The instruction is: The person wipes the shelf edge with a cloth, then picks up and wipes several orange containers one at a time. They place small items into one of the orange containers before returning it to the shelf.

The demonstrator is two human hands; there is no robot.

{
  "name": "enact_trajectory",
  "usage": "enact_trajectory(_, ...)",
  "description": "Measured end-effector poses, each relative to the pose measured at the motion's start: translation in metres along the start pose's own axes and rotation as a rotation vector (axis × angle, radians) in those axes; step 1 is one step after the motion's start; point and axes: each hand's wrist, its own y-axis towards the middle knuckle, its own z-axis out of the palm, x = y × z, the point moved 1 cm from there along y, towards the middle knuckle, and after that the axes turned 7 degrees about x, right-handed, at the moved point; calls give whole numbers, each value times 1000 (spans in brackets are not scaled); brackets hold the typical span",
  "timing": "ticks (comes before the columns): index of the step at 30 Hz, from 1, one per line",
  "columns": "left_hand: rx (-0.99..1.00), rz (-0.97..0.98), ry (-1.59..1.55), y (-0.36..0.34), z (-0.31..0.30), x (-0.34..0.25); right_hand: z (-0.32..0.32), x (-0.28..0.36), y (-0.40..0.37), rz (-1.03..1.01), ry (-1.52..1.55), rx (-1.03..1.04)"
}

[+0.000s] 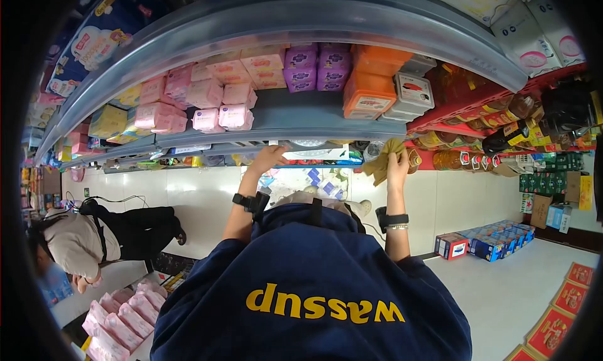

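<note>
My right hand (396, 163) is closed round a crumpled olive-yellow cloth (379, 163), in front of the lower shelf near its right end. My left hand (270, 157) is at the same shelf, its fingers bent over the left end of a white flat package (326, 152) with a pale round dotted pattern. Part of that package is hidden under the shelf above. On the upper shelf (295, 113) stand pink packs (205, 93), purple packs (317, 66), orange tubs (369, 94) and a white box (413, 92).
A red rack (433, 119) with oil bottles (518, 110) adjoins on the right. Blue cartons (496, 240) and a red-and-white box (451, 246) sit on the floor. Another person (94, 235) is at the left, near pink packs (122, 317). Red boxes (556, 329) lie at lower right.
</note>
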Motion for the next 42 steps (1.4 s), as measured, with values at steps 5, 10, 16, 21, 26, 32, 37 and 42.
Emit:
enact_trajectory(5, 177, 371, 227, -23, 59, -34, 35, 36, -47, 364, 754, 285)
enact_trajectory(10, 312, 435, 292, -22, 89, -43, 60, 76, -56, 486, 1075, 564)
enact_trajectory(16, -156, 210, 150, -45, 54, -63, 62, 32, -47, 347, 508, 635)
enact_trajectory(21, -610, 727, 287, -20, 3, -74, 103, 47, -15, -170, 103, 521)
enact_trajectory(26, -977, 765, 871, 11, -28, -97, 168, 91, 28, -699, -469, 391)
enact_trajectory(32, -770, 595, 1340, 64, -26, -66, 209, 43, 42, -812, -769, 624)
enact_trajectory(37, -683, 590, 1415, 58, -15, -62, 209, 33, 36, -710, -724, 820)
enact_trajectory(42, -509, 711, 1336, 54, -14, -58, 191, 33, 22, -653, -777, 843)
